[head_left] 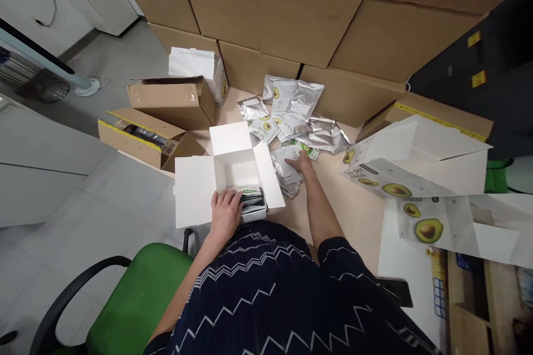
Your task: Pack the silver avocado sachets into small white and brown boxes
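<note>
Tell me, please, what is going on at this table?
A person is handling packets beside an open white box. Their left hand is at the box's near left side, fingers by the packets inside. Their right hand is at a pale pouch on the table; whether it grips is unclear. More pouches lie heaped beyond, before stacked cardboard boxes.

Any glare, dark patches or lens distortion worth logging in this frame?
Head view: bright highlights on the silver pouches; head view: the black surface with yellow labels is dim, showing little detail; head view: the stacked cardboard boxes splay outward toward the top, probably wide-lens perspective.
</note>
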### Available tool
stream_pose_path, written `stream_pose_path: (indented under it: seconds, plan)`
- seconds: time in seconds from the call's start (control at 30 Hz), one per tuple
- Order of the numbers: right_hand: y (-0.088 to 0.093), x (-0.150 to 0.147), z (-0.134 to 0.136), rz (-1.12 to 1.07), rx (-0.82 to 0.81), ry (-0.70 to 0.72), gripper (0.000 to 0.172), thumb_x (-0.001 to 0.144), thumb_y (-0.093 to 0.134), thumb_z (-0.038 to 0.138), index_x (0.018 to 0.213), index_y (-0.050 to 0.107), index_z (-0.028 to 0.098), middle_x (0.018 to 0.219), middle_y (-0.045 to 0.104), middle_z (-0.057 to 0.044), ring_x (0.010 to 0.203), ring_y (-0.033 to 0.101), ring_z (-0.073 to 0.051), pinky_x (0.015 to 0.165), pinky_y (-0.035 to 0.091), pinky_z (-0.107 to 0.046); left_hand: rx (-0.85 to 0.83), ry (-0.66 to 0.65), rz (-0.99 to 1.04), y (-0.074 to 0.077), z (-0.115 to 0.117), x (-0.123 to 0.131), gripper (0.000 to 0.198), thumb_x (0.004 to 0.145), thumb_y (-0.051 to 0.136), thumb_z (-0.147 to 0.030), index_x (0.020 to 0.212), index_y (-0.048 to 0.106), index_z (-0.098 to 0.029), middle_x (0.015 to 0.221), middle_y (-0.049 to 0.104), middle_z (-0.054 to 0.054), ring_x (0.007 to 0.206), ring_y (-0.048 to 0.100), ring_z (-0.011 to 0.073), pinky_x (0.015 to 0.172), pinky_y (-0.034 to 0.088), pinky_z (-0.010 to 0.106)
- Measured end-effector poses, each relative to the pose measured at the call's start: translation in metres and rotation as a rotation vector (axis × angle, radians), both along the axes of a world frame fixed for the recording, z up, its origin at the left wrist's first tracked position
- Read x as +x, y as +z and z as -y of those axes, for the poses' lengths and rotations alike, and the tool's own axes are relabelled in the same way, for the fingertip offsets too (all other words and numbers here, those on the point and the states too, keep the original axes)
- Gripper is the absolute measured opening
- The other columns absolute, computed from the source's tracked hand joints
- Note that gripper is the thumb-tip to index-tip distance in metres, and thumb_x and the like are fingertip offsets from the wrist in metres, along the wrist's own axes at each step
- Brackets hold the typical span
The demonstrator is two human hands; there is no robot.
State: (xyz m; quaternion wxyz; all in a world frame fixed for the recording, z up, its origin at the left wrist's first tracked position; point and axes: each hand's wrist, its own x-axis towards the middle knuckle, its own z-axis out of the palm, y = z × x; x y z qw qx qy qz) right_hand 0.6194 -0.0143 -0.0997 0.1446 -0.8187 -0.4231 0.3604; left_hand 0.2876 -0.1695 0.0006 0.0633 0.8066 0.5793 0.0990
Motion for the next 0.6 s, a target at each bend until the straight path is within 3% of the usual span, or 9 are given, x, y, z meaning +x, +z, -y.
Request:
stream_pose_path:
  seconds: [0.07,0.13,0.2,0.3,0.4,0.5,0.6]
  plan:
    - [0.000,0.000,0.001,-0.066,0.034,-0.063,0.079,0.061,0.081,0.044,0.128,0.056,0.011,0.120,0.067,-0.017,0.107,0.065,-0.028,0.096,0.051,-0.038,0.004,0.000,-0.003,0.000,0.001,0.000,0.032,0.096,0.054,-0.024,0.126,0.067,-0.025,0.126,0.070,0.011,0.122,0.059,0.0314,0.114,0.032,0.057]
    - [0.006,0.004,0.006,-0.205,0.090,-0.106,0.058,0.062,0.077,0.040,0.111,0.064,0.013,0.106,0.071,-0.011,0.095,0.067,-0.024,0.089,0.052,-0.036,0.012,0.003,-0.003,-0.001,0.001,0.000,0.032,0.096,0.054,-0.025,0.126,0.067,-0.025,0.126,0.070,0.011,0.122,0.059,0.0312,0.114,0.032,0.056]
    - [0.017,0.009,0.012,-0.360,0.148,-0.137,0.041,0.064,0.072,0.040,0.097,0.066,0.015,0.090,0.071,-0.005,0.081,0.065,-0.020,0.080,0.053,-0.032,0.016,0.007,-0.001,-0.002,0.001,0.000,0.031,0.096,0.054,-0.025,0.125,0.067,-0.025,0.125,0.070,0.011,0.122,0.059,0.0312,0.114,0.032,0.056]
    - [0.045,0.018,0.021,-0.504,0.317,-0.183,0.035,0.067,0.068,0.045,0.089,0.065,0.017,0.077,0.066,0.001,0.070,0.060,-0.015,0.070,0.051,-0.029,0.013,0.002,-0.001,-0.002,0.000,0.001,0.031,0.096,0.055,-0.025,0.124,0.067,-0.025,0.124,0.070,0.011,0.121,0.059,0.0313,0.114,0.031,0.057]
    - [0.088,0.019,0.027,-0.579,0.655,-0.186,0.033,0.069,0.071,0.043,0.091,0.062,0.020,0.083,0.066,0.002,0.073,0.060,-0.013,0.073,0.051,-0.027,0.006,-0.003,0.001,-0.002,0.000,0.001,0.031,0.096,0.054,-0.024,0.124,0.067,-0.024,0.125,0.070,0.011,0.121,0.059,0.0314,0.114,0.031,0.057]
    - [0.143,0.005,0.032,-0.591,1.041,-0.186,0.028,0.076,0.067,0.042,0.097,0.060,0.024,0.092,0.066,0.001,0.081,0.064,-0.014,0.078,0.053,-0.029,-0.007,0.007,0.006,0.000,0.000,0.002,0.031,0.096,0.054,-0.025,0.124,0.067,-0.025,0.125,0.070,0.011,0.121,0.059,0.0312,0.114,0.031,0.057]
    - [0.197,-0.024,0.040,-0.605,1.219,-0.081,0.022,0.083,0.062,0.044,0.100,0.061,0.029,0.090,0.064,0.000,0.082,0.065,-0.015,0.077,0.055,-0.031,-0.030,0.016,0.008,0.002,-0.001,0.004,0.031,0.096,0.055,-0.025,0.124,0.067,-0.024,0.124,0.070,0.010,0.121,0.059,0.0310,0.114,0.031,0.056]
